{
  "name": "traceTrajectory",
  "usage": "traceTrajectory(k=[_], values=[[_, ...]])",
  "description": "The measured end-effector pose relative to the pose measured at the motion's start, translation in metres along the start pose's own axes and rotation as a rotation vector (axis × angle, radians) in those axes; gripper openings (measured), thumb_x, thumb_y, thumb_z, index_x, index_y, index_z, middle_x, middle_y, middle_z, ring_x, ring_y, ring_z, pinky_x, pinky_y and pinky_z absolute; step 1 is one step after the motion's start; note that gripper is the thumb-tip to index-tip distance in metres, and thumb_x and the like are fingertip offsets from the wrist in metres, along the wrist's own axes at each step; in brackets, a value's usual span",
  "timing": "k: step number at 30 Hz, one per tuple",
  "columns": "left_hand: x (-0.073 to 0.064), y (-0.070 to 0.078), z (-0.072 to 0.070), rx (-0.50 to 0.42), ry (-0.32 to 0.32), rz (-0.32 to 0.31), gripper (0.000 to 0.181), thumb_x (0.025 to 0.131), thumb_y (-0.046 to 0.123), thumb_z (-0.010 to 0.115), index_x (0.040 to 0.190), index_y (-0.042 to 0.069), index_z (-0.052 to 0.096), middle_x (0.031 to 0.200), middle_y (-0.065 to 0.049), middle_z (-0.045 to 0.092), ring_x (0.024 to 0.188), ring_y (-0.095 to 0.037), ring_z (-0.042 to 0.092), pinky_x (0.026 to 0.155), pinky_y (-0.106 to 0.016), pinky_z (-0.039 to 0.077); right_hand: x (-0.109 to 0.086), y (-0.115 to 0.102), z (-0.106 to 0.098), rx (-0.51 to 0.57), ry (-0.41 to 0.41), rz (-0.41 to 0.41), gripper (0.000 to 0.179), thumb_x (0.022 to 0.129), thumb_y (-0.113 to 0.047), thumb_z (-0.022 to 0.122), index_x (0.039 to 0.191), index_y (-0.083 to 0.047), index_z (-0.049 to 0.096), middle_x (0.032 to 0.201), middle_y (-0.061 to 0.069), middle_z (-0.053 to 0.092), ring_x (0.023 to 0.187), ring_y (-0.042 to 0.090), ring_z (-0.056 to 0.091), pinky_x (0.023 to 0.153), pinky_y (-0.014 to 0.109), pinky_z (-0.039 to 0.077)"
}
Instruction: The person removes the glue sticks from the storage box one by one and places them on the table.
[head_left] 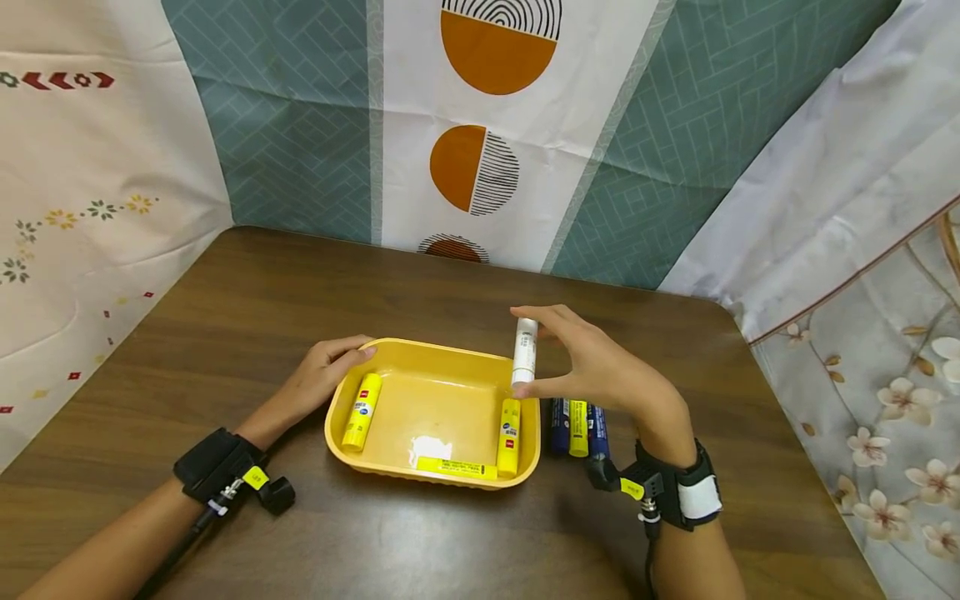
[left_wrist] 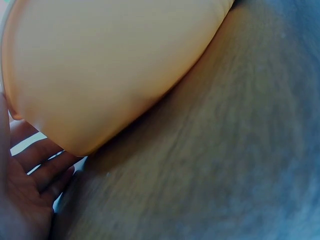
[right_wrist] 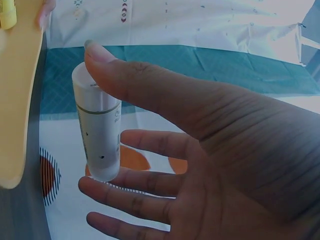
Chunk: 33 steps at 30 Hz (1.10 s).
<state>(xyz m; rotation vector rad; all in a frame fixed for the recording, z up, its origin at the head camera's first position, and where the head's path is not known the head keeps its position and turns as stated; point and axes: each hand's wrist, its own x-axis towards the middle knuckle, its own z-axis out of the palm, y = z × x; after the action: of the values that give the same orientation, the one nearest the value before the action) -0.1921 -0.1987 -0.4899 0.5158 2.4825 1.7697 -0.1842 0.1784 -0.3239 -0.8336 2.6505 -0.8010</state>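
The raised glue stick (head_left: 525,350) is white with small dark print and one thin darker ring. The plastic tray (head_left: 441,356) is plain warm yellow; the three glue sticks inside it (head_left: 362,412) are brighter lemon yellow, two showing red and blue-and-white label patches. Outside, a yellow glue stick (head_left: 578,428) sits between two navy ones (head_left: 597,432). The table (head_left: 315,287) is brown with streaky wood grain. The backdrop cloth (head_left: 300,150) has teal herringbone panels beside a white band of burnt-orange and black-striped circles; the left cloth (head_left: 97,158) is cream with red chevrons and small flowers.
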Motion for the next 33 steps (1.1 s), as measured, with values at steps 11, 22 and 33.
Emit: traceTrajectory(k=[11,22,33], values=[[0.001,-0.001,0.001,-0.001,0.013,0.002,0.036,0.106,0.024,0.052,0.134,0.004,0.064,0.125,-0.014,0.068,0.101,-0.021,0.065,0.087,-0.02,0.052,-0.016,0.017,-0.01,0.006,-0.062,0.101,0.099,0.078,-0.042,0.088,0.158,-0.026,0.032,0.156,0.007,0.036,0.137,0.034,0.045,0.101,0.058,0.046],[0.0,0.001,0.001,-0.032,0.014,0.03,0.035,0.107,0.021,0.052,0.133,0.002,0.064,0.123,-0.016,0.068,0.096,-0.017,0.066,0.084,-0.022,0.055,-0.016,0.028,-0.016,-0.092,-0.118,0.166,0.099,0.074,-0.035,0.091,0.156,-0.02,0.037,0.153,0.011,0.036,0.138,0.036,0.039,0.108,0.062,0.038],[-0.002,0.002,0.004,-0.059,0.013,0.024,0.034,0.107,0.02,0.05,0.132,0.002,0.063,0.118,-0.019,0.067,0.091,-0.019,0.068,0.08,-0.025,0.057,0.002,0.042,0.02,-0.158,-0.21,0.304,0.095,0.071,-0.034,0.094,0.151,-0.019,0.045,0.147,0.011,0.044,0.13,0.035,0.044,0.1,0.059,0.047]])
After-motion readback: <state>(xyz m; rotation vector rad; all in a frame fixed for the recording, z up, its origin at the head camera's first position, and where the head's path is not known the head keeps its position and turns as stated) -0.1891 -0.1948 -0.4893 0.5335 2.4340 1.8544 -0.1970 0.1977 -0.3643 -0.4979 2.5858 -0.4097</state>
